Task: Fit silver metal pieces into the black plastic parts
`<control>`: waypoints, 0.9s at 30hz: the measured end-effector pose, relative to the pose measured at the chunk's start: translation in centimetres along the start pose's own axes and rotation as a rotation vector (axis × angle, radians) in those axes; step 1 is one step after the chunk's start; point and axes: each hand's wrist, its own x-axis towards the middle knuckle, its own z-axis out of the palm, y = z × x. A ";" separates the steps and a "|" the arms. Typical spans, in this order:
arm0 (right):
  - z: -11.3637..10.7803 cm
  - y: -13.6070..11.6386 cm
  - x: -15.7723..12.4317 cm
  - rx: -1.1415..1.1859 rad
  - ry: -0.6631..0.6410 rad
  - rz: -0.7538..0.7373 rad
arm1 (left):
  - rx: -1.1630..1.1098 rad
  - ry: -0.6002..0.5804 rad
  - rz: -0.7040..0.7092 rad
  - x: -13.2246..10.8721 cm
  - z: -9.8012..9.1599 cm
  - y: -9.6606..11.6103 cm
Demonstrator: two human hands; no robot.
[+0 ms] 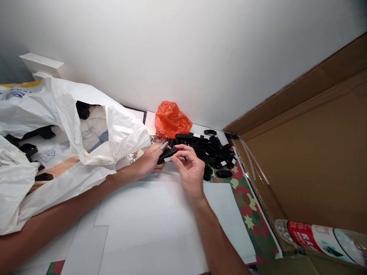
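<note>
The left hand [150,162] is closed around a black part [167,154], with a silvery tool [164,145] at its thumb. The right hand [189,170] pinches the same part between its fingertips. Both hands are above the counter [160,221]. A pile [212,151] of similar parts lies just beyond the right hand, with an orange bag [171,120] farther back. A white bag [71,126] lies left of the left hand.

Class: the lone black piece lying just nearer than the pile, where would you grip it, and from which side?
Likely pinch the lone black piece across its short width, mid-length, from above on the near side: it lies flat and crosswise, just clear of the pile.
</note>
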 end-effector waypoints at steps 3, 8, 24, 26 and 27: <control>0.0 0.0 -0.1 -0.021 0.009 -0.010 | 0.008 -0.010 0.010 0.0 0.0 -0.1; 0.2 -0.2 -0.3 -0.113 0.029 -0.035 | 0.041 -0.032 0.016 -0.1 -0.2 -0.3; 0.7 -1.0 -0.9 -0.304 0.151 -0.139 | 0.093 -0.015 -0.010 -0.6 0.1 0.0; 0.7 -1.1 -0.9 -0.339 0.192 -0.129 | 0.070 -0.023 -0.035 -0.5 -0.1 -0.2; 0.7 -1.0 -0.9 -0.352 0.197 -0.114 | 0.068 -0.028 -0.033 -0.5 -0.2 -0.3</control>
